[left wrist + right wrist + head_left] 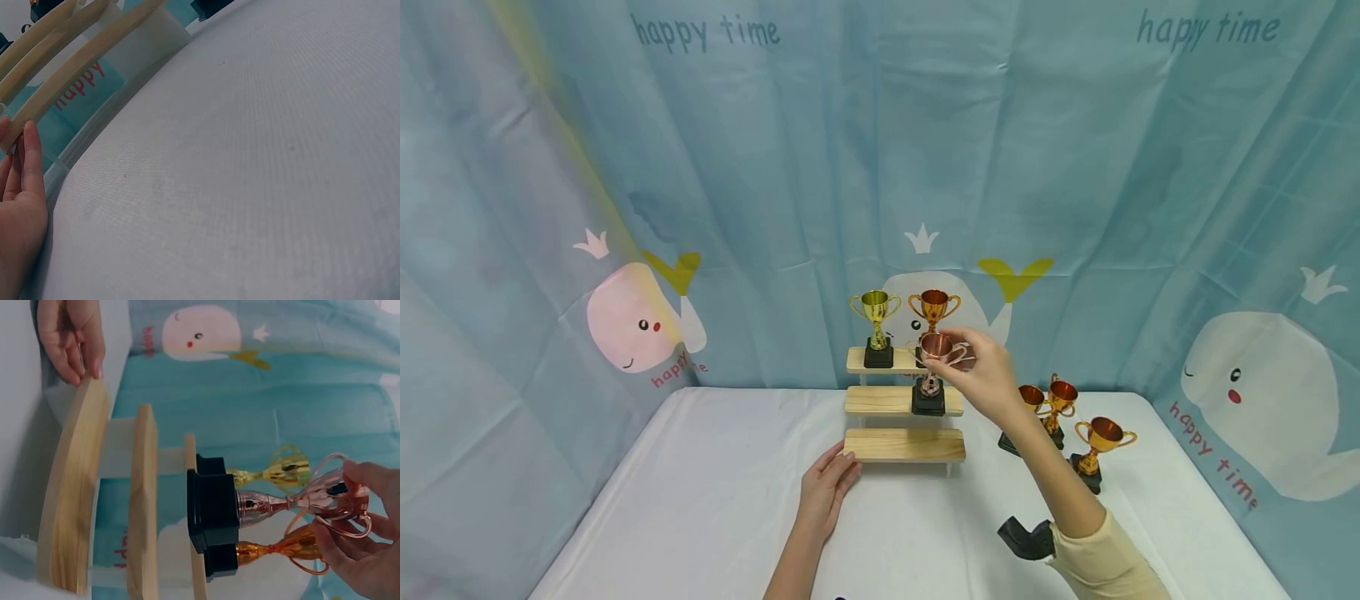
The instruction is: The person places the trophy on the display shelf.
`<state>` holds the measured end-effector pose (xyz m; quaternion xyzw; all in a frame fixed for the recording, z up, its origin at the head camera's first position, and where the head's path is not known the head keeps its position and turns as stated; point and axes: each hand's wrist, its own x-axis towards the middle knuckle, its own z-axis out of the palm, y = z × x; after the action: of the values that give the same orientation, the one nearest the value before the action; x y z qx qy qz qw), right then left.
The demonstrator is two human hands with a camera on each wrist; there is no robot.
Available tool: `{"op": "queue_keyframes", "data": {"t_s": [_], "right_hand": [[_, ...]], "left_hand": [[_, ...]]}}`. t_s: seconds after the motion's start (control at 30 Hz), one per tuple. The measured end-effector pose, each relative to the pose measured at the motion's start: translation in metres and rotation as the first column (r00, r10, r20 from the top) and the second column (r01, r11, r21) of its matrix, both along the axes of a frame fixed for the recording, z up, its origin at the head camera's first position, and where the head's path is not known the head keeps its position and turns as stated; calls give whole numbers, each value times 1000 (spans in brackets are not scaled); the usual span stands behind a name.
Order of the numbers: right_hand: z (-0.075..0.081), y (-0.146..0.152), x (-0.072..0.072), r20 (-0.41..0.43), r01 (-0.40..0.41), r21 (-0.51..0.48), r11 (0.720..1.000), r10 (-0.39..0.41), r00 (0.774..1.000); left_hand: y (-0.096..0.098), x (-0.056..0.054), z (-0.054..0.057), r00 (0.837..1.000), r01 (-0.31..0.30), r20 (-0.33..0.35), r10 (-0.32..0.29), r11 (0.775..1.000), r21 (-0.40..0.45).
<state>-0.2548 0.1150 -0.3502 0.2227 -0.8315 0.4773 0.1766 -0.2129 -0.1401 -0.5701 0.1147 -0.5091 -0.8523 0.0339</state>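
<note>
My right hand [981, 379] pinches a rose-gold trophy cup [294, 499] by its bowl and handle. The cup is upright, its black base apart from the middle step [142, 506] in the right wrist view. My left hand [829, 487] grips the left end of the lowest step [906, 445] of a three-tier wooden display stand, as the left wrist view also shows at the step's end [31, 112]. On the top step stand a gold trophy [877, 329] at left and an orange-bronze trophy [934, 304] at right, partly hidden behind the held cup.
Right of the stand, several orange-bronze trophies stand or lean on the white table [715, 492], the nearest trophy [1102, 435] tilted in view. A black curved piece [1026, 539] sits by the right sleeve. A blue printed curtain [820, 167] hangs behind and at both sides.
</note>
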Motion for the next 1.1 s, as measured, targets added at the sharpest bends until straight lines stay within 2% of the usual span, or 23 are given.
{"op": "queue_keyframes", "data": {"t_s": [0.3,0.77,1.1], "right_hand": [[0,-17,-12,54,-35,-15,999,36,998],[-6,-43,-23,57,-102,-39,994,104,993],[-12,-56,-28,63,-109,-43,993,112,992]], "left_hand": [[1,1,2,1000,2,10,-2,1000,1],[0,1,1,1000,2,6,-2,1000,7],[-1,1,0,1000,4,13,-4,1000,2]]}}
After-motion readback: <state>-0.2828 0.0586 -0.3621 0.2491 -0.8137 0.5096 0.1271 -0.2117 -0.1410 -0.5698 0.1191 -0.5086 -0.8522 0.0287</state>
